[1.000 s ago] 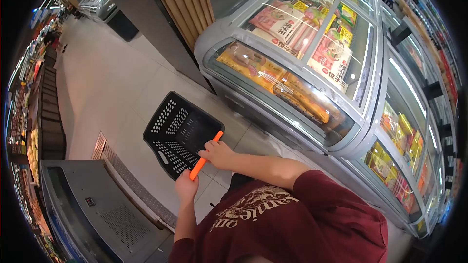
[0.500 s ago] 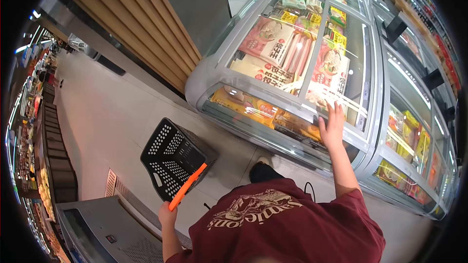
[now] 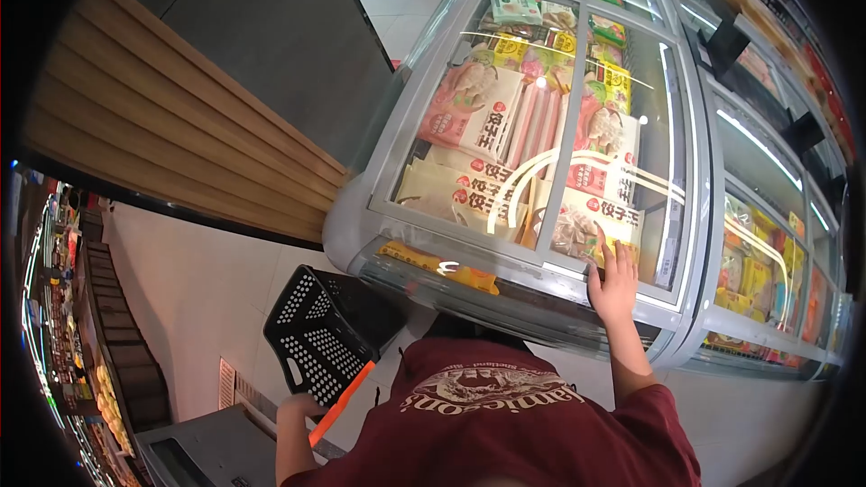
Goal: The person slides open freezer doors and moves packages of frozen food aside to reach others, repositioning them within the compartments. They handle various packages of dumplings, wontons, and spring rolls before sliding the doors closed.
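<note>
My right hand (image 3: pixel 615 287) rests with its fingers spread at the near edge of the glass lid (image 3: pixel 672 149) of a chest freezer. Through the glass, close to the fingertips, show white and pink packs of frozen dumplings (image 3: pixel 586 216). My left hand (image 3: pixel 300 408) is low on the left, closed at the orange handle (image 3: pixel 345 401) of a black shopping basket (image 3: pixel 320 343). The basket has rows of round holes, and I see nothing in it. Its handle partly hides behind my fingers.
More glass-topped freezers (image 3: pixel 785 189) stand to the right. A wood-slatted panel (image 3: pixel 180 126) meets the freezer's left corner. A grey cabinet (image 3: pixel 216 446) sits at the lower left, with produce shelves (image 3: pixel 113 397) beyond it.
The view has shifted, and my body is closer to the freezer. My right hand stays at the lid's near edge, its fingers now closer together. The basket has come nearer the freezer's corner.
</note>
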`<state>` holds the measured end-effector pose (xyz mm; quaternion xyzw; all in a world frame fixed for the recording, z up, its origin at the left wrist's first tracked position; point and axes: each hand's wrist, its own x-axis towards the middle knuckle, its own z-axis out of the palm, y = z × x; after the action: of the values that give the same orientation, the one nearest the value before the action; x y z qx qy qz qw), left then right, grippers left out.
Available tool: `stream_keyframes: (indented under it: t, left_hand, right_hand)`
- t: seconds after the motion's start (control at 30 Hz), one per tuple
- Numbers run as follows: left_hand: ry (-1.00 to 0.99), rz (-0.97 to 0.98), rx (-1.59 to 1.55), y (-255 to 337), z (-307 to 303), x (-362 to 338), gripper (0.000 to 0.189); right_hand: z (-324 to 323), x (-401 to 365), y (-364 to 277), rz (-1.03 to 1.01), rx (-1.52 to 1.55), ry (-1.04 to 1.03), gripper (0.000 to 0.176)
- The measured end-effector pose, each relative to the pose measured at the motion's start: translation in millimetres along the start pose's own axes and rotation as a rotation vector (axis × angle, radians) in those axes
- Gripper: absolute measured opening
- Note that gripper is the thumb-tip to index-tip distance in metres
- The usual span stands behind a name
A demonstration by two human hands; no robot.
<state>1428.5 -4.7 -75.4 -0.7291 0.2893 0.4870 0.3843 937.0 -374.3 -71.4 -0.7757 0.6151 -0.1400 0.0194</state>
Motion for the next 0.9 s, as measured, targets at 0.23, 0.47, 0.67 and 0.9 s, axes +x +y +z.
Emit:
stream_keyframes:
  t: [0.23, 0.47, 0.67, 0.9]
  left_hand:
    - [1.205, 1.226, -0.202, 252.6, -339.1, -83.1, 0.016]
    - [1.326, 0.767, -0.272, 411.5, -570.2, -7.2, 0.066]
    - [1.104, 0.755, 0.025, 446.4, -635.9, 34.9, 0.064]
    - [0.691, 0.929, -0.133, 439.0, -614.7, -4.5, 0.043]
  right_hand:
    - [-1.6, -0.2, -6.7, 0.121, -0.061, 0.131, 0.042]
    - [-9.3, 8.6, -10.6, 0.19, -0.063, 0.011, 0.046]
    - [-11.4, 13.8, -13.0, 0.25, -0.075, -0.047, 0.047]
    - [-12.9, 14.9, -16.3, 0.246, -0.069, -0.018, 0.046]
